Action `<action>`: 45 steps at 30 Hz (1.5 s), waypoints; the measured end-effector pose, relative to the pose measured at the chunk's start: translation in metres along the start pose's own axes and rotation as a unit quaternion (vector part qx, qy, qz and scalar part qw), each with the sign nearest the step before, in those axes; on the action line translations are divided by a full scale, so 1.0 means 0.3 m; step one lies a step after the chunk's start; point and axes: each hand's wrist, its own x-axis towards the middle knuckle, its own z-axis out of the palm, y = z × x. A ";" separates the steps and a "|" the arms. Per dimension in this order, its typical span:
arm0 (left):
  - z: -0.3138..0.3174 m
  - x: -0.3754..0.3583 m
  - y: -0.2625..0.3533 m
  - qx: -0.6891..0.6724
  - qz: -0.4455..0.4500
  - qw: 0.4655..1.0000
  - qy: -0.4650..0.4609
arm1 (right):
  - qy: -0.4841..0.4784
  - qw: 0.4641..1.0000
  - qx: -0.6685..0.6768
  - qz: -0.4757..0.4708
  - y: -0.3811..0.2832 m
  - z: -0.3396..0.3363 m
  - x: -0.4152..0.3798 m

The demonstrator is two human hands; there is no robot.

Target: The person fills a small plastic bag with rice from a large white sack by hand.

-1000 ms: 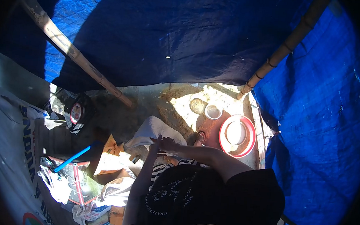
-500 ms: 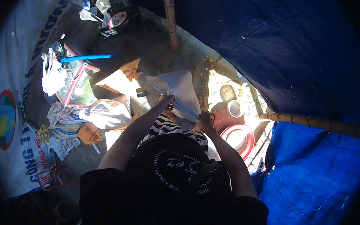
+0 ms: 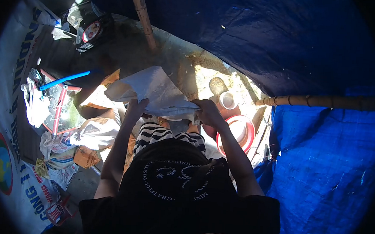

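A white woven sack (image 3: 148, 89) is lifted in front of my knees. My left hand (image 3: 135, 108) grips its lower left edge. My right hand (image 3: 208, 112) holds its bunched right end. I wear a black printed shirt and striped trousers (image 3: 160, 132). Just right of my right hand sits a red basin (image 3: 243, 135) with a white bowl inside, and a small white cup (image 3: 228, 100) stands behind it on the sandy ground.
Blue tarpaulin (image 3: 321, 168) walls the right and back, carried on bamboo poles (image 3: 142, 11). At left lie a printed white banner (image 3: 9, 149), filled bags (image 3: 94, 132), a red-framed stool with a blue pipe (image 3: 63, 80) and a black box (image 3: 92, 29).
The view swung left and down. The sack has been raised and spread wider between my hands, and my right hand has moved up along its end.
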 end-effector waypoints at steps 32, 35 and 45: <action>-0.120 0.567 -0.627 -0.048 -0.011 0.998 0.043 | -0.020 0.976 0.007 0.215 0.145 0.294 0.179; -0.067 0.240 -0.291 -0.094 0.038 0.993 0.054 | -0.016 0.983 0.049 0.174 0.029 0.131 0.128; -0.002 0.234 -0.305 -0.022 -0.061 0.998 0.003 | -0.018 0.995 0.005 0.102 0.183 0.327 0.220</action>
